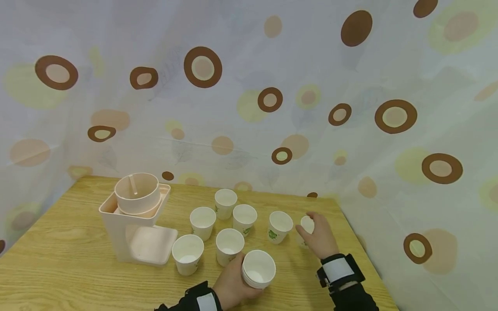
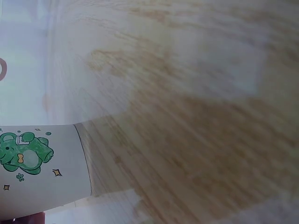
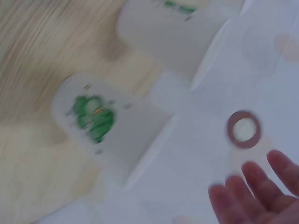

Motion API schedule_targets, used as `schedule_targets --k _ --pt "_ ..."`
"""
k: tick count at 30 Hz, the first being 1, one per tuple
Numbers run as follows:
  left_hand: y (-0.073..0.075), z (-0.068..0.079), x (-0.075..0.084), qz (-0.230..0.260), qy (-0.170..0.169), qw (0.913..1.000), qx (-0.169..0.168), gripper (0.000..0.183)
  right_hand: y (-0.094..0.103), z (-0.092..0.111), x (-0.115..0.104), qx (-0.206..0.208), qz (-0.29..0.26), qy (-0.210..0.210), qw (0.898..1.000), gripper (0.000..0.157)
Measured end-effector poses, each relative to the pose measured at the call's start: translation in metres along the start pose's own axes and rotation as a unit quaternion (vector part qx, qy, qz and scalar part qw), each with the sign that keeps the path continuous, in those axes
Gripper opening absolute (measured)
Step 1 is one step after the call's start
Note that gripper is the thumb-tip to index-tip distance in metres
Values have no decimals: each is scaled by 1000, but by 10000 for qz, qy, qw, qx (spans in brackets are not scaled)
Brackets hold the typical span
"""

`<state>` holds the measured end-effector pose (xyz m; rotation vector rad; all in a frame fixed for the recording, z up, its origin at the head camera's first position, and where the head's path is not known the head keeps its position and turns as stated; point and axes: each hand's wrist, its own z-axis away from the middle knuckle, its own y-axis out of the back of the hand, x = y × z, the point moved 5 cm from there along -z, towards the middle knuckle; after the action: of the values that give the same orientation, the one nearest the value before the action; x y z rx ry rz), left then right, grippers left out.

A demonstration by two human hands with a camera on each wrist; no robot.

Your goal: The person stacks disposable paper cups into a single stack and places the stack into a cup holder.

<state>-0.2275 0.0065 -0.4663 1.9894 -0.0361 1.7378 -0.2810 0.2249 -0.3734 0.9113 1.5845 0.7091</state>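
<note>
My left hand (image 1: pixel 233 283) holds a small stack of nested white paper cups (image 1: pixel 259 268), mouths up, at the front of the table. A green bear print shows on the held cup's side (image 2: pixel 28 158) in the left wrist view. My right hand (image 1: pixel 322 238) is at the rightmost paper cup (image 1: pixel 307 225), thumb and fingers spread about its rim. In the right wrist view, the fingers (image 3: pixel 254 179) are loosely extended and apart from the blurred cup (image 3: pixel 112 130) with a green print. Just left of that hand stands another upright cup (image 1: pixel 279 228).
Several more upright paper cups (image 1: pixel 229 247) stand in loose rows across the middle of the wooden table (image 1: pixel 58 268). A cream plastic device (image 1: pixel 128 233) with a round hopper and flat tray stands at the left. Patterned cloth (image 1: pixel 233 125) hangs behind the table.
</note>
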Motion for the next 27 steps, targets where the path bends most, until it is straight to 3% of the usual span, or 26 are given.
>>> schedule_targets --k 5,11,17,27 --pt "0 -1 1 49 62 10000 -6 74 1 -15 35 223 211 -489 9983 81" --pt "0 1 2 -27 28 10000 67 74 -13 -24 62 67 -153 -1043 9944 102" --pt "-1 1 1 -47 -9 10000 47 73 -23 -27 73 53 -507 -1355 9895 100" --pt "-1 2 1 -49 -96 9998 147 75 -24 -22 74 188 -609 -1453 9873 87"
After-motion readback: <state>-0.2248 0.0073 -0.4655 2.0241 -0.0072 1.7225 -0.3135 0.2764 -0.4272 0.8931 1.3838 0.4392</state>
